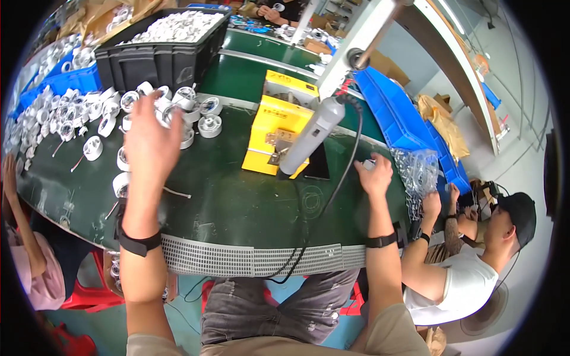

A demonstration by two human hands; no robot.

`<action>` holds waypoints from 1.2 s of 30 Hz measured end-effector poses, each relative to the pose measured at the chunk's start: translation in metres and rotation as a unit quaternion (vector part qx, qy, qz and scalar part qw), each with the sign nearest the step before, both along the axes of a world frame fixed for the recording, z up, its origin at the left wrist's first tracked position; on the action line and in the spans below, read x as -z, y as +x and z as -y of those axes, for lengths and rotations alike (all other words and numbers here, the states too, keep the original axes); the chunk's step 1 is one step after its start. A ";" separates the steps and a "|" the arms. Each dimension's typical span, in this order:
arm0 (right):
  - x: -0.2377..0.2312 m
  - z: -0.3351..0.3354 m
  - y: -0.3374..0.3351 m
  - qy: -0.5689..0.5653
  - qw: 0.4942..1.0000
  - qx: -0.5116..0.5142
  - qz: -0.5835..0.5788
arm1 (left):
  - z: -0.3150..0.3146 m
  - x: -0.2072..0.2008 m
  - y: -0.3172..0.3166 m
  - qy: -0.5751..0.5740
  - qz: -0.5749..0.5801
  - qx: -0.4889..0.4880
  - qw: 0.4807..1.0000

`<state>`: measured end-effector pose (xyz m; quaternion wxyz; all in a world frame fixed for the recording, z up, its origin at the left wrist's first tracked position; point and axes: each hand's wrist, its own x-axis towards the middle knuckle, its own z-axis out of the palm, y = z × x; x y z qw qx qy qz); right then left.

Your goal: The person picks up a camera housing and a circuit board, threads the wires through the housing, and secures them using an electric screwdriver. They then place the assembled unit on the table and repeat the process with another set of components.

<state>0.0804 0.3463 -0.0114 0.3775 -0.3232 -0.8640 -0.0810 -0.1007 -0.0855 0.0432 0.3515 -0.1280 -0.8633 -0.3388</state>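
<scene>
My left hand (151, 142) reaches out over a group of white round plastic housings (209, 126) at the left of the green work table (219, 207). Its thumb stands apart from the fingers, and its fingertips overlap the housings from this angle. I cannot see anything held in it. On the right side of the table, my right hand (378, 176) has its fingers curled around a small whitish piece (369, 164), mostly hidden. Between the hands, a grey cylindrical electric screwdriver (313, 135) hangs at a tilt before a yellow metal stand (261, 133).
A black crate (157, 65) full of small white parts stands at the far left, beside a blue bin (74, 80). More white housings (68, 115) are piled leftward. Clear plastic bags (415, 172) and blue trays (398, 113) lie right, near a seated co-worker (457, 279). A black cable (338, 199) crosses the table.
</scene>
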 end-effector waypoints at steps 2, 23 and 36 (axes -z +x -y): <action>0.001 -0.007 0.011 -0.153 0.987 0.014 0.047 | -0.007 -0.005 0.014 0.071 0.165 0.188 0.966; -0.037 0.172 0.005 -0.365 0.749 -0.552 -0.033 | -0.081 0.038 0.083 0.255 0.556 0.612 0.502; -0.014 0.159 -0.002 -0.469 0.661 -0.582 0.064 | -0.082 0.038 0.076 0.311 0.600 0.538 0.503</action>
